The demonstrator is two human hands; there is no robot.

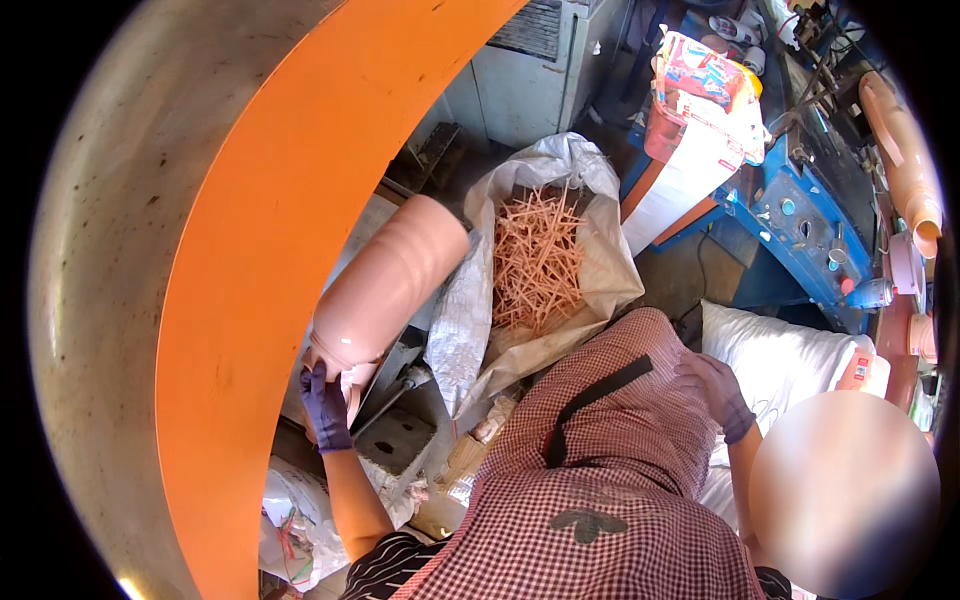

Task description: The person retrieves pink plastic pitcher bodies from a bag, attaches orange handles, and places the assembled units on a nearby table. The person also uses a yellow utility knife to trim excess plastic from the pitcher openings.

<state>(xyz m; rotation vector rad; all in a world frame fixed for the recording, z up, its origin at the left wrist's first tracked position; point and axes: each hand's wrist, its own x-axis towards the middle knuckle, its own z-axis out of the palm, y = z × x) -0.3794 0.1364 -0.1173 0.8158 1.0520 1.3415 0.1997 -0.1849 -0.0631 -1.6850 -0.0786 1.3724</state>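
Observation:
A large pink plastic bottle (385, 285) hangs tilted at the left, its wide base up and to the right. My left hand (325, 405), in a dark purple glove, is closed round its narrow neck end. More pink plastic shows just beside that hand, partly hidden by it. My right hand (715, 392), gloved too, rests on my lap over the checked apron (600, 430). Its fingers lie stretched out on the cloth with nothing visible in them.
Ahead stands an open white woven sack (610, 235) holding thin pink plastic strips (540, 260). A curved orange panel (230, 300) borders the left side. To the right are a blue metal machine frame (810, 235), a red basket (665, 130) and a stuffed white sack (765, 350).

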